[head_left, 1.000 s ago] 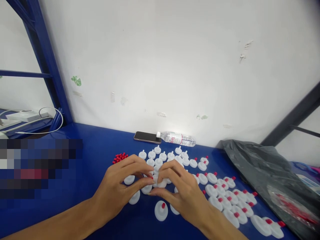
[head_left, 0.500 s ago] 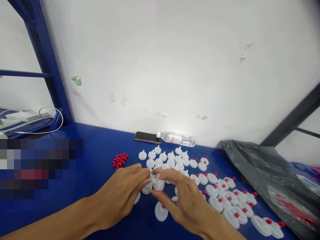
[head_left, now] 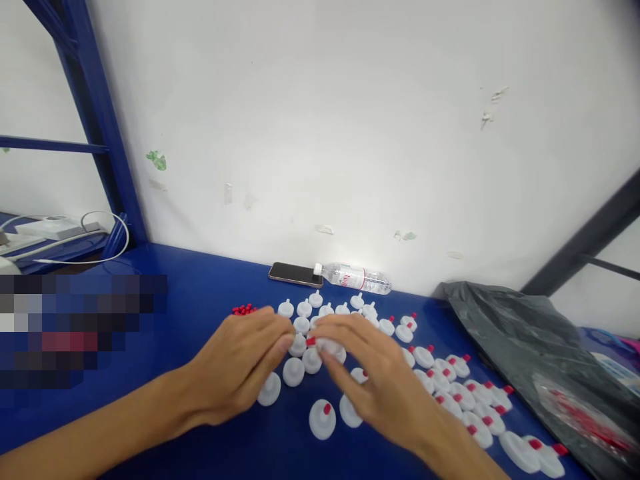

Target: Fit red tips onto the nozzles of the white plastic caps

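My right hand (head_left: 376, 377) grips a white round spouted lid (head_left: 330, 345) between thumb and fingers, tilted so that its red tip cap (head_left: 311, 341) points left. Close by on the left, my left hand (head_left: 245, 363) is closed with fingers pressed together; whatever it may hold is hidden. Beneath and between the hands lie several white lids with bare spouts, such as the plain lid (head_left: 293, 372). In front of them sits a red-capped lid (head_left: 323, 421). Beyond my left hand, a pile of small red caps (head_left: 244, 309) is partly covered by it.
Several red-capped lids (head_left: 477, 430) spread over the right side of the blue table (head_left: 200, 280). A phone (head_left: 295, 274) and a clear bottle (head_left: 355, 277) lie by the wall. On the right is a black plastic bag (head_left: 505, 320) with a clear packet of red pieces (head_left: 585, 413) on it.
My hands have drawn apart. The lid, held between both hands before, is now in my right hand alone, and its red tip shows. My left hand has shifted slightly left.
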The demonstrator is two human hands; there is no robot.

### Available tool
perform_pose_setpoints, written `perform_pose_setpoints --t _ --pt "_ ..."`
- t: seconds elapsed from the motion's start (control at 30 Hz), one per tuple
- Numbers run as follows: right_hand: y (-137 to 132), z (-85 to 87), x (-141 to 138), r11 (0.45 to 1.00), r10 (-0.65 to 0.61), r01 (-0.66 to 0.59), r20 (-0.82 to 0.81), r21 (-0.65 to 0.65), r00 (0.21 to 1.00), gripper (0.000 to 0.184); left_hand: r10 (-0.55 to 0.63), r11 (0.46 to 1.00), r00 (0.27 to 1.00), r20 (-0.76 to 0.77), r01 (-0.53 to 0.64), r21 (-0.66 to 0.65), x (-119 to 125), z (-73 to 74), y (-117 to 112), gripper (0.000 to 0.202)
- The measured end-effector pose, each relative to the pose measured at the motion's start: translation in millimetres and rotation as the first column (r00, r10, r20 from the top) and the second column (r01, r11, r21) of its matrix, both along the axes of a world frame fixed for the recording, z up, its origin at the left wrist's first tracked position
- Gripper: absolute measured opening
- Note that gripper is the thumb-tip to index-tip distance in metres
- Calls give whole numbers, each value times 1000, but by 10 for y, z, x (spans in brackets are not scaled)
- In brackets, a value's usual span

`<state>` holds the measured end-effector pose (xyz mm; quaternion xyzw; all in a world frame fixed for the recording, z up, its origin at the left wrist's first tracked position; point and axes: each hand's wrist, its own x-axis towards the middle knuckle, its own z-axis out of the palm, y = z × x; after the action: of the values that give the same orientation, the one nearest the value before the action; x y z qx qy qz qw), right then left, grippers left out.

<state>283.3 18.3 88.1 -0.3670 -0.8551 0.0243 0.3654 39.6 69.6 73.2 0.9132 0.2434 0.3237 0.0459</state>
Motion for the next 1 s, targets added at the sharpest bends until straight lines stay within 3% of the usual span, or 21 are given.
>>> perform_pose_setpoints --t 0.07,0.13,0.23,0.3,0.5,0.73,1.0 --pt "96 43 172 994 -94 95 -13 48 995 19 131 991 991 -17 -130 17 -96 42 131 28" --pt "207 76 391 971 -241 241 0 4 971 13 235 972 971 -33 -235 15 -217 75 275 27" --pt "357 112 722 895 -420 433 122 -112 899 23 298 954 946 -130 -301 -2 -382 114 456 25" --pt "429 122 898 862 -460 485 175 -150 871 27 291 952 930 -225 -304 -23 -450 130 528 24" --pt "517 125 1152 859 -438 477 217 -186 872 32 248 955 897 -366 -290 -64 -473 108 553 22" --pt "448 198 1138 830 -341 435 299 -349 891 36 261 957 903 -341 -287 -27 -507 4 593 18" --pt "458 111 1099 807 -262 381 305 -452 916 23 220 968 923 -314 -246 -45 -492 -71 601 15"
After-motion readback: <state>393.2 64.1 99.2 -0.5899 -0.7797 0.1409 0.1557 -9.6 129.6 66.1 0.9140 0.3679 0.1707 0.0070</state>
